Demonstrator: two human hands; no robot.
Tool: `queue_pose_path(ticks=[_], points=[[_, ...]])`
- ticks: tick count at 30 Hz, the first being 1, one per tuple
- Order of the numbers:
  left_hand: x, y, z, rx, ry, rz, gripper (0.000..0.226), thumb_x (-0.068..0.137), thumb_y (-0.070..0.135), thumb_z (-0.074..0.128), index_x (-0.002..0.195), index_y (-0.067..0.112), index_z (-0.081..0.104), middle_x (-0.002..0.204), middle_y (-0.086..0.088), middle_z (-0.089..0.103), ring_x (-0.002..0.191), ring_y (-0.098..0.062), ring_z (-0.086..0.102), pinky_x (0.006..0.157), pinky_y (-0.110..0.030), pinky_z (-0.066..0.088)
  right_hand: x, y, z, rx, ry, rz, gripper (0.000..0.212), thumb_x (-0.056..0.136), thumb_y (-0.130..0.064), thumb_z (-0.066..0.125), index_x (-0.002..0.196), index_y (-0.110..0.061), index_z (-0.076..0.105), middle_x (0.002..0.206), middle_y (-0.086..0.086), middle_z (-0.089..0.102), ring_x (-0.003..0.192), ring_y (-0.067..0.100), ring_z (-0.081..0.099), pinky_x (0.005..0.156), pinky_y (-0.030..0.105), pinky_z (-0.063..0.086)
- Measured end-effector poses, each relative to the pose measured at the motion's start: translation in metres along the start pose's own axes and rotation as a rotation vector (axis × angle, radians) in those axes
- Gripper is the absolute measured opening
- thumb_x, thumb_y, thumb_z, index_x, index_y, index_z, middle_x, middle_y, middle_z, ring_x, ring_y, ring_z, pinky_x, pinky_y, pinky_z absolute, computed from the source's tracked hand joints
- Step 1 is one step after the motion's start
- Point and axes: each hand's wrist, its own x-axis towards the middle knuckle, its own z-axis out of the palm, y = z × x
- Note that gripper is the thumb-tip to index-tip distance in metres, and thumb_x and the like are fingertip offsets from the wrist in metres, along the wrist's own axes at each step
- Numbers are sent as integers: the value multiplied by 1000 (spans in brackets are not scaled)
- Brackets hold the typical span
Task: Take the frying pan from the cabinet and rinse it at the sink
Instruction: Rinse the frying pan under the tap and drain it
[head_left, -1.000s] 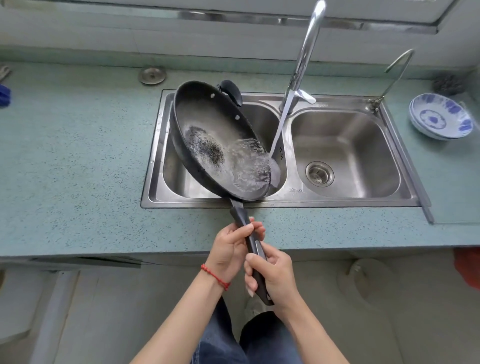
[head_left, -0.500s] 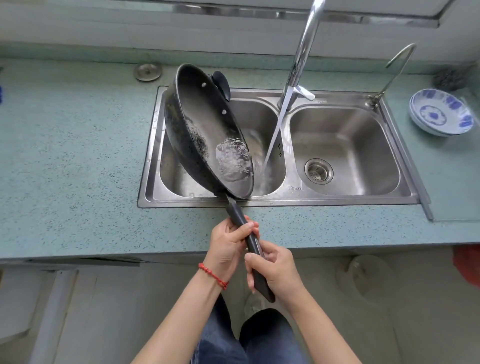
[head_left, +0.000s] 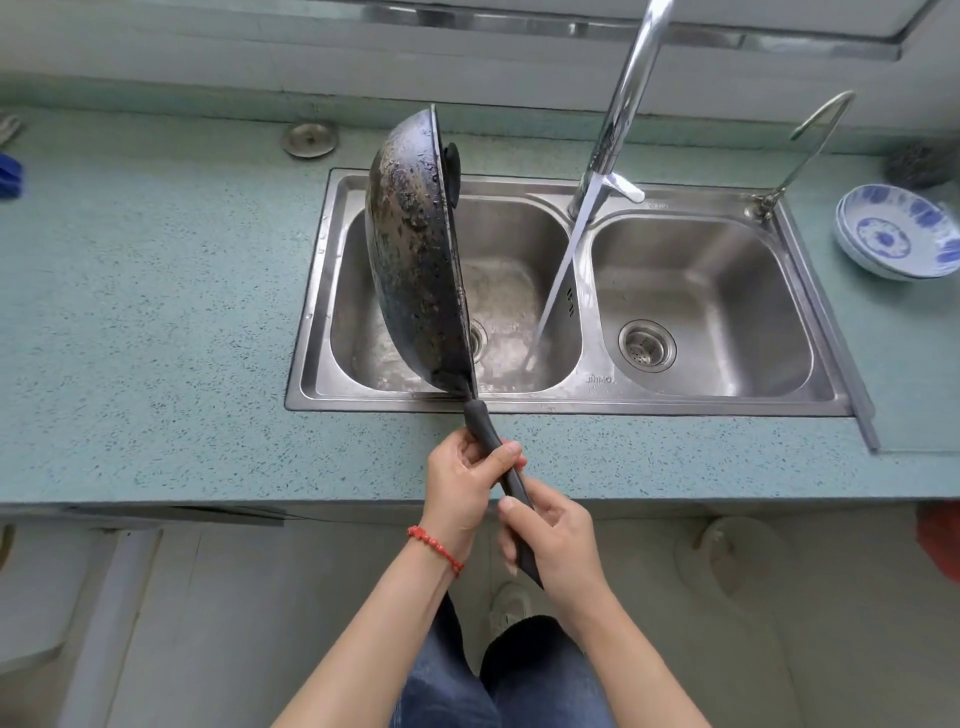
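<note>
A black frying pan (head_left: 410, 260) stands on edge over the left basin of the steel double sink (head_left: 571, 402); its scorched underside faces left and its inside is hidden. Its long black handle reaches back toward me. My left hand (head_left: 462, 483) grips the handle nearer the pan, and my right hand (head_left: 556, 540) grips the handle's end. A tall chrome faucet (head_left: 623, 98) pours a slanting stream of water (head_left: 558, 275) into the left basin, to the right of the pan and apart from it.
A blue-and-white bowl (head_left: 896, 234) sits on the green speckled counter (head_left: 156, 312) at the right, beside a thin second tap (head_left: 810, 135). A round metal cap (head_left: 310, 139) lies behind the sink's left corner. A dark scrubber (head_left: 917, 163) rests at far right.
The pan has rolled from a tilted, inside-up pose to standing on edge. The water that was in it has spilled out into the left basin. Both hands kept hold of the handle.
</note>
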Motion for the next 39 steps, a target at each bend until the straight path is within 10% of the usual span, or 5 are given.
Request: queue_pose_path(ticks=[11, 24, 39], points=[[5, 9, 1, -585, -161, -239, 13, 69, 10, 56, 81, 4, 54, 61, -2, 66, 58, -12, 65, 60, -22, 55, 1, -10, 5, 324, -153, -11, 12, 74, -6, 57, 80, -8, 67, 52, 9, 39, 39, 14, 36, 37, 21, 35], [-3, 12, 3, -188, -50, -49, 7, 80, -5, 57, 81, 1, 54, 54, -1, 67, 54, -9, 65, 54, -19, 54, 3, -23, -8, -301, -121, 69, 12, 81, -3, 55, 87, 7, 55, 43, 0, 51, 37, 15, 46, 45, 27, 43], [1, 7, 0, -40, -26, 24, 6, 81, 1, 60, 82, 5, 57, 56, 2, 69, 59, -8, 67, 49, -21, 51, 3, -19, 4, 0, -120, 115, 4, 72, -7, 55, 72, -4, 53, 45, 4, 51, 39, 17, 45, 41, 25, 42]])
